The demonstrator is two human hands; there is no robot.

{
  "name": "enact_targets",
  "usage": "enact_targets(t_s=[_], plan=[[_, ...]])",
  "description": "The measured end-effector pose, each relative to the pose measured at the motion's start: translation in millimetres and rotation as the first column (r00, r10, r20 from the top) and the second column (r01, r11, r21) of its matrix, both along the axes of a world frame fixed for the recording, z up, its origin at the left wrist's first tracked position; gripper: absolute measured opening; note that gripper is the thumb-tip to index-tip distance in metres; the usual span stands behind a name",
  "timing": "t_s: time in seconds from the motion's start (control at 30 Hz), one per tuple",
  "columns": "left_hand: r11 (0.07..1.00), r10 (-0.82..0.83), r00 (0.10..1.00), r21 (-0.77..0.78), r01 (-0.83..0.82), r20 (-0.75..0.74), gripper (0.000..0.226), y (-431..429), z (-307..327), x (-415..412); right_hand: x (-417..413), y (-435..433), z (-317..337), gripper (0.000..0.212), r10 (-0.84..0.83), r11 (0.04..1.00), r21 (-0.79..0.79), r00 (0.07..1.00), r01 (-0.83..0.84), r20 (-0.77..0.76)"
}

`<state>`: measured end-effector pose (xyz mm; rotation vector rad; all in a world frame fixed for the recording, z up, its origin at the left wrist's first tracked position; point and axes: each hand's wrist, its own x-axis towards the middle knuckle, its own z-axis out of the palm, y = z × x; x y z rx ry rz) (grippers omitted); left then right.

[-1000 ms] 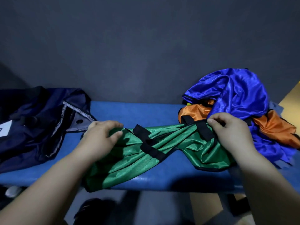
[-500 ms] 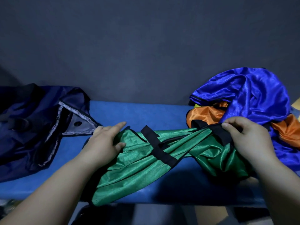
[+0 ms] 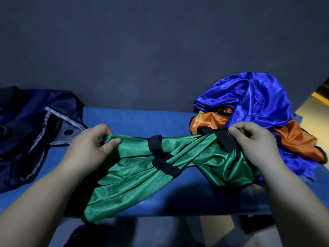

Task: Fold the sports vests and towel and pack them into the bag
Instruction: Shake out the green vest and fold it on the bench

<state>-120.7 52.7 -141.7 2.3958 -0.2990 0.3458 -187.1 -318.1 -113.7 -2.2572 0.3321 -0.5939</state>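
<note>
- Pinching 1 green vest (image 3: 135, 168) over bench (image 3: 142, 120): L hand (image 3: 89, 148) on L end, R hand (image 3: 254, 141) on R end, fingers curled.
- Piled R: 1 blue vest (image 3: 258, 98), 1 orange vest (image 3: 299, 139).
- 1 bag (image 3: 26, 122), L.

Bare worktop (image 3: 138, 120) lies open between the navy bag (image 3: 26, 125) on the left and the heap of blue and orange vests (image 3: 252, 106) on the right. The green vest (image 3: 135, 175) stretches across the front strip, and the dark wall (image 3: 142, 59) closes the back.
</note>
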Motion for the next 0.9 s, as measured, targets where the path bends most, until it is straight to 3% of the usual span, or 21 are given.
enact_targets(t_s=[0.33,0.47,0.57,0.67,0.77,0.9], plan=[[0.996,0.009,0.996,-0.089,-0.018,-0.090,0.036,10,7,0,1,1,4,0.014,-0.010,0.980,0.201,1.000,0.004,0.027],[0.977,-0.185,0.974,-0.133,0.168,-0.129,0.044,11,9,0,2,0,4,0.012,0.013,0.975,0.220,1.000,-0.018,0.025],[0.938,-0.345,0.906,-0.113,0.327,-0.244,0.046,13,10,-4,2,0,3,0.012,0.022,0.978,0.205,0.999,-0.028,0.030],[0.896,-0.438,0.827,-0.095,0.434,-0.352,0.062,12,9,-9,2,1,2,0.013,0.011,0.978,0.206,0.998,-0.022,0.054],[0.883,-0.446,0.823,-0.019,0.470,-0.352,0.031,6,7,-11,2,2,2,0.015,0.005,0.979,0.203,0.996,-0.023,0.086],[0.870,-0.484,0.815,-0.076,0.487,-0.319,0.032,7,6,-10,2,2,0,0.014,-0.012,0.976,0.216,0.994,-0.012,0.112]])
